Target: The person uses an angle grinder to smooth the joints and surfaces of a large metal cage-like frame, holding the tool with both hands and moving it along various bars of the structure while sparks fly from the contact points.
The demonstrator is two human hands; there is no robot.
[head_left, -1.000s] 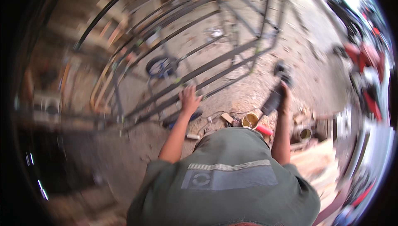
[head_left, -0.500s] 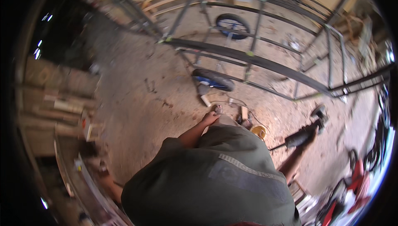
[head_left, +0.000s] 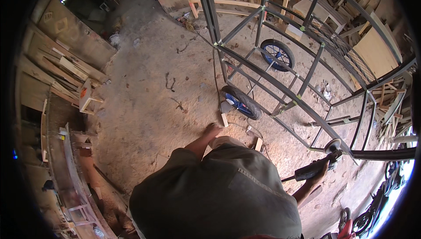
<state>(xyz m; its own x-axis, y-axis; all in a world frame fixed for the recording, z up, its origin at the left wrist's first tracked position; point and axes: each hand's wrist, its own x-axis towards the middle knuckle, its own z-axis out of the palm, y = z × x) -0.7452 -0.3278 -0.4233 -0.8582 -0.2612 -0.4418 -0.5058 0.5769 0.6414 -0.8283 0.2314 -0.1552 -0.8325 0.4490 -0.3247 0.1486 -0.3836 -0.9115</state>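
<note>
Since a second ago, my left hand (head_left: 212, 130) has come off the bars of the metal frame (head_left: 299, 102) and down beside my knee, while the frame has swung clockwise across my view and now fills it from 12 to 4 o'clock. My right hand (head_left: 322, 174) wraps around the angle grinder (head_left: 310, 170) out at 4 o'clock. The grinder's disc (head_left: 332, 146) sits close by the frame's lower bar; I cannot tell if they touch. My left hand rests just below the middle of my view; its fingers are too unclear to tell whether they are curled or spread. A small wood block (head_left: 224, 120) lies at its 1 o'clock, and past that a blue-rimmed wheel (head_left: 241, 103). A second wheel (head_left: 277, 55) lies at 2 o'clock.
</note>
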